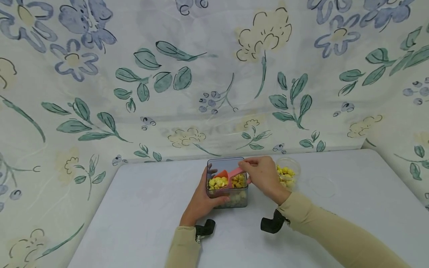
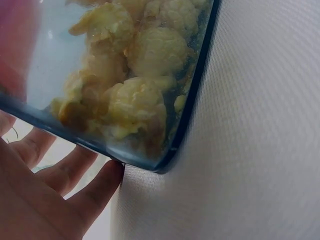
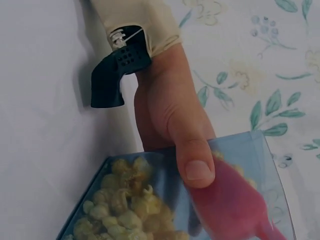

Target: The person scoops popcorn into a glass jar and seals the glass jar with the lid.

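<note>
My left hand (image 1: pixel 202 199) grips a clear, dark-rimmed rectangular container (image 1: pixel 238 201) of popcorn, its thumb lying along the front wall. In the left wrist view, fingers (image 2: pixel 82 175) reach along the container's edge, with popcorn (image 2: pixel 135 100) behind the wall. A pink scoop (image 1: pixel 234 172) is inside the container's mouth, popcorn (image 1: pixel 218 182) in its bowl. My right hand (image 1: pixel 264 176) pinches the scoop's handle at the right rim. Seen from the right wrist, the left hand's thumb (image 3: pixel 197 165) presses the wall, and the pink scoop (image 3: pixel 232 205) shows through it.
To the right, partly behind the right hand, stands a round clear tub (image 1: pixel 296 167) with yellow popcorn (image 1: pixel 285 173). A faint transparent round disc (image 1: pixel 321 186) lies beside it on the white table (image 1: pixel 144 208). Flower-patterned cloth (image 1: pixel 214 123) hangs behind the table.
</note>
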Demonstrator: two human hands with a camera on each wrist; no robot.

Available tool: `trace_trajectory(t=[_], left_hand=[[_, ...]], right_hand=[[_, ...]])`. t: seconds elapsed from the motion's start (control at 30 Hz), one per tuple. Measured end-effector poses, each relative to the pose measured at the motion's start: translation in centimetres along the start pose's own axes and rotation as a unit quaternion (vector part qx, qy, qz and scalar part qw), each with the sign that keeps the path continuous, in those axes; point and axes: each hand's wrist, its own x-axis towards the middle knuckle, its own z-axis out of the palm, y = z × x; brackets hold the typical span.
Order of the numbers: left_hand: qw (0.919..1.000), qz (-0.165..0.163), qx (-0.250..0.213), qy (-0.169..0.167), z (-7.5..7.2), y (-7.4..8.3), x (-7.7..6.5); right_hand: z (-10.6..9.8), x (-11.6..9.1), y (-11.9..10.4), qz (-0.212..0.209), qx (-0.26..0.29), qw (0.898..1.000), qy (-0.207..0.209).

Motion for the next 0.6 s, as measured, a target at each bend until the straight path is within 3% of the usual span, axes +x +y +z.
trace_trajectory(t=[0.1,0.33,0.6], left_hand=[[1.0000,-0.004,0.002,0.008,0.0,-0.4,0.1],[0.9996,-0.008,0.003,0.027,0.4,-3.1,0.8],[0.9995,0.007,-0.002,0.031,0.5,-3.5,0.8]], right_hand=[[-0.2,0.1,0.0,-0.001,0.013,1.000,0.012],[-0.3,0.1,0.2,0.041,0.028,0.999,0.011],[-0.8,0.2,0.4,0.055,0.041,0.997,0.023]])
